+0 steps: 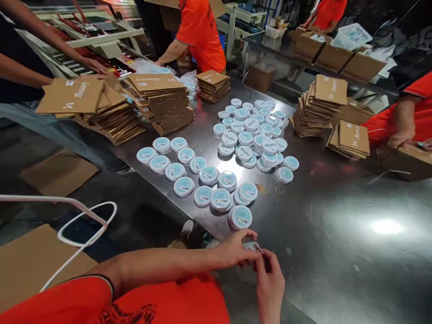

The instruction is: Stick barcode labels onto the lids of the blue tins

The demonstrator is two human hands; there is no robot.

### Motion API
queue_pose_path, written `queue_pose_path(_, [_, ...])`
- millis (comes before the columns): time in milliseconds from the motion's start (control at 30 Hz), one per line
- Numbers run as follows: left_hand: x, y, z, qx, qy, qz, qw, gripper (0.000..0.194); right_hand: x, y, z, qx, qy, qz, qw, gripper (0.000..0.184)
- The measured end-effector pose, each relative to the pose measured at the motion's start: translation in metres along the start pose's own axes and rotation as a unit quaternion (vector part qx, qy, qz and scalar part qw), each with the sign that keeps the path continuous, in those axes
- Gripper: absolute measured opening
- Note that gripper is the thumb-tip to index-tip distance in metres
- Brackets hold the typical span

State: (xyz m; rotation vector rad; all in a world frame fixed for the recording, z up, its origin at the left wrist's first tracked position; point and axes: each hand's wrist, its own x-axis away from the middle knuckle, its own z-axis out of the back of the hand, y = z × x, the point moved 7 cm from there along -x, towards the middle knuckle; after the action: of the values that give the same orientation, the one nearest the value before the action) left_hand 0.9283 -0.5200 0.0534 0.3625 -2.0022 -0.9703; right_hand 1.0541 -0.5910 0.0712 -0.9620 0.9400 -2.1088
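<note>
Left hand (234, 251) and right hand (270, 281), fingers (259, 261) clamped on small pale-blue item (252, 246), steel bench (337, 234) beneath, round tins (208, 175) just ahead

Left hand (234, 249) and right hand (270, 283) pinch a small pale-blue item (252, 245) above the steel desk (337, 234), just beside round barcoded containers (240, 217). Flat cardboard stacks (162, 101) stand farther along the desk.

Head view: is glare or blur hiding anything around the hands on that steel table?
Head view: the small item between the left hand and right hand is blurred, its markings unreadable; glare blooms on the steel table off to the right, clear of them; a softer sheen lies among the round tins.
</note>
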Motion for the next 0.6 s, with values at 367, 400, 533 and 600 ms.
queue_pose_path(367, [-0.034, 0.004, 0.017, -0.031, 0.106, -0.002, 0.994, 0.025, -0.051, -0.014, 0.007, 0.012, -0.036, 0.041, 0.998, 0.048])
queue_pose_path(400, [-0.037, 0.005, 0.021, -0.039, 0.122, -0.003, 0.992, 0.024, -0.071, -0.018, 0.013, 0.025, -0.022, 0.05, 0.998, 0.049])
queue_pose_path(533, [-0.039, -0.002, 0.027, -0.035, 0.124, 0.01, 0.992, 0.025, -0.196, -0.054, 0.043, 0.118, 0.119, 0.122, 0.978, 0.066])
queue_pose_path(600, [-0.034, -0.013, 0.029, -0.024, 0.112, 0.028, 0.993, 0.026, -0.265, -0.074, 0.036, 0.154, 0.128, 0.145, 0.969, 0.086])
